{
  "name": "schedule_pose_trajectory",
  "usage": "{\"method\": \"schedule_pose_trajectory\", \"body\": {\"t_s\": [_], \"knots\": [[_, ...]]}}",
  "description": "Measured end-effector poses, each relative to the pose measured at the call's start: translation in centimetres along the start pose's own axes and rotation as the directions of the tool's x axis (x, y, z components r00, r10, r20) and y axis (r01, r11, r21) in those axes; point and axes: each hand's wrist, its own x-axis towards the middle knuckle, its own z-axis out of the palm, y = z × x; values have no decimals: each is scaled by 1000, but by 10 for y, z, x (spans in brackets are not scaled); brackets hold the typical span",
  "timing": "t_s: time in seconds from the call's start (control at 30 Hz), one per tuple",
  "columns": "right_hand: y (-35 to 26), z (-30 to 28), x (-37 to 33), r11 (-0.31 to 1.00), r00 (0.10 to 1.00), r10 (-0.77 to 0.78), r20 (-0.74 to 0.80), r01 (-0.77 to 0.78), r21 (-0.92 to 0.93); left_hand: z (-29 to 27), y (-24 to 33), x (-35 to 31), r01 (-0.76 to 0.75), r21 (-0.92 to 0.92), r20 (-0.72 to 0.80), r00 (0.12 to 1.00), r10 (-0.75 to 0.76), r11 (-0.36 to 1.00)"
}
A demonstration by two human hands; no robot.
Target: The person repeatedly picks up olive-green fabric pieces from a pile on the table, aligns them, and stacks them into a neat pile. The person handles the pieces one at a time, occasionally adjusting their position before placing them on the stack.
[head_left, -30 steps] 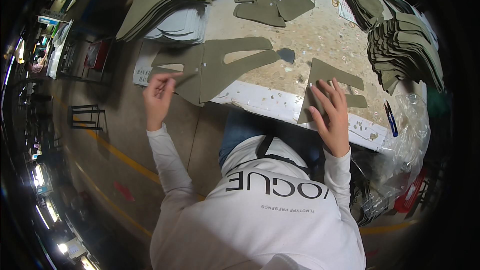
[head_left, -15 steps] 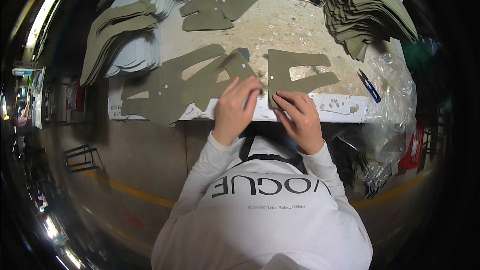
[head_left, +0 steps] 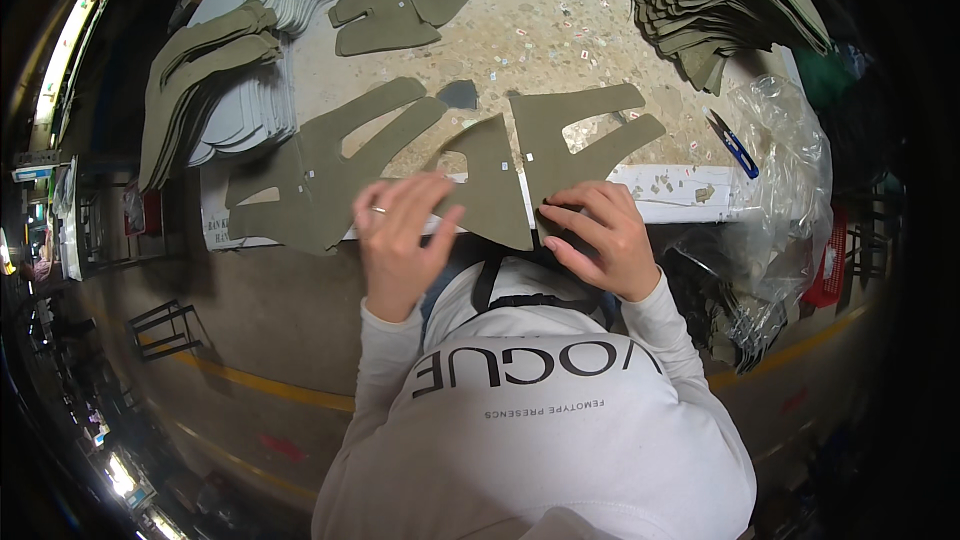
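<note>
Olive-green flat cut pieces with small white stickers lie along the near side of the table. My left hand (head_left: 405, 240), a ring on one finger, is spread, with its fingertips over the left side of the middle cut piece (head_left: 490, 195). My right hand (head_left: 600, 237) rests bent fingertips on the near corner of the right cut piece (head_left: 545, 155), its thumb apart from the fingers. A narrow gap separates these two pieces. Farther left lies another forked cut piece (head_left: 335, 165), partly behind my left hand.
Blue-handled thread snips (head_left: 737, 148) lie at the right beside crumpled clear plastic (head_left: 775, 150). Stacks of olive pieces stand at the left (head_left: 205, 65) and far right (head_left: 720, 0). More olive pieces (head_left: 385, 18) lie farther back. Small paper scraps dot the table (head_left: 560, 45).
My left hand has moved left and spread its fingers. The middle piece now lies turned beside the right piece, its near tip past the table edge. My right hand stays at the right piece's near corner.
</note>
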Motion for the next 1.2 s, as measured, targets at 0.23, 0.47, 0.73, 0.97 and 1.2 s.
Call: {"method": "schedule_pose_trajectory", "body": {"t_s": [0.23, 0.47, 0.73, 0.97, 1.2], "knots": [[-10, 21, 19, 999, 999, -29, 33, 28, 41, -25, -25, 15, 73, 303, -225, 974, -3, 950], [-6, 35, 45, 999, 989, -13, 147, 20, -47, -20, -28, 9, 166, 141, -149, 978, -145, 976], [-11, 34, 35, 997, 987, 1, 159, 10, -71, -8, -31, 30, 60, 217, 12, 998, -64, 974], [-9, 21, 17, 999, 977, -5, 212, 12, -30, -26, -46, 48, 209, 275, -477, 877, -56, 938], [5, 5, -7, 997, 992, 44, 121, -35, -75, 11, 10, -7, -209, -154, 275, 930, 245, 966]]}}
